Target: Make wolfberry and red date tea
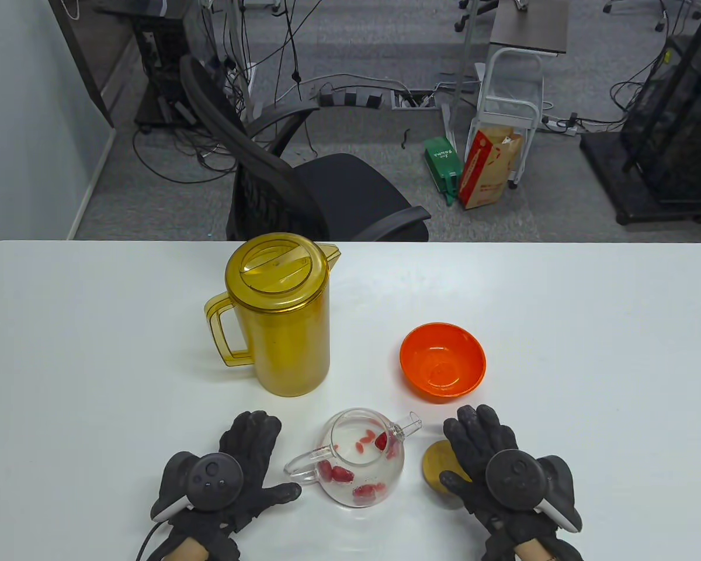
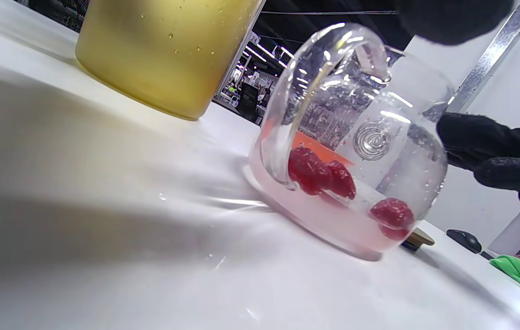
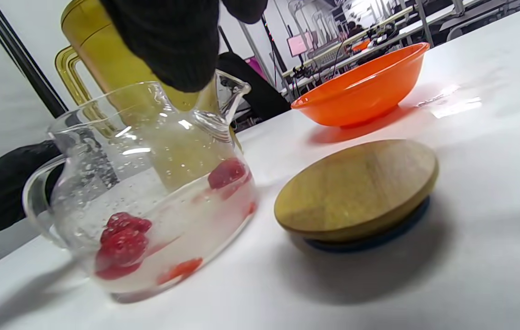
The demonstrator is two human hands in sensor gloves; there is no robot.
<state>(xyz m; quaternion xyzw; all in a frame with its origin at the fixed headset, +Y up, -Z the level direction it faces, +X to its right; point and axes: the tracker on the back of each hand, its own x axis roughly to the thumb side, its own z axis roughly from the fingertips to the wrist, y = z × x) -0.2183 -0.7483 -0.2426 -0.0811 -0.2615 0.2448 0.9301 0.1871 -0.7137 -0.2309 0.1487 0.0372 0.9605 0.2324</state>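
Note:
A glass teapot (image 1: pixel 362 459) stands near the table's front edge, holding water, red dates and wolfberries; it also shows in the left wrist view (image 2: pixel 356 151) and the right wrist view (image 3: pixel 159 192). My left hand (image 1: pixel 239 467) lies flat and open on the table just left of the teapot's handle (image 1: pixel 306 464), holding nothing. My right hand (image 1: pixel 490 461) is open, spread over the wooden lid (image 1: pixel 438 467), which lies flat on the table right of the teapot (image 3: pixel 356 188). The empty orange bowl (image 1: pixel 443 361) sits behind the lid.
A tall amber plastic pitcher (image 1: pixel 280 315) with a closed lid stands behind the teapot, handle to the left. Beyond the white table's (image 1: pixel 590 327) far edge is an office chair (image 1: pixel 304 193).

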